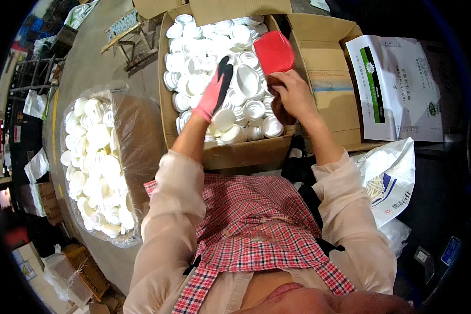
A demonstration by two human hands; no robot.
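Observation:
A cardboard box [165, 107] in front of me is filled with round white plastic lids [191, 65]. Over the lids lies my left hand [215, 91], in a pink glove with black fingers; its fingers are stretched out and it grips nothing I can see. My bare right hand [296, 97] is at the box's right side, its fingers closed around a dark brown cloth-like piece [281, 111]. Just beyond those fingertips is a smooth red flat piece [273, 52], tilted over the lids. Whether the fingers also hold the red piece, I cannot tell.
To the left, a second box lined with clear plastic [125, 235] holds more white lids. On the right are an open carton [327, 68], a printed white sheet [395, 89] and a white bag [397, 178]. A small stool [128, 36] stands beyond, at the far left.

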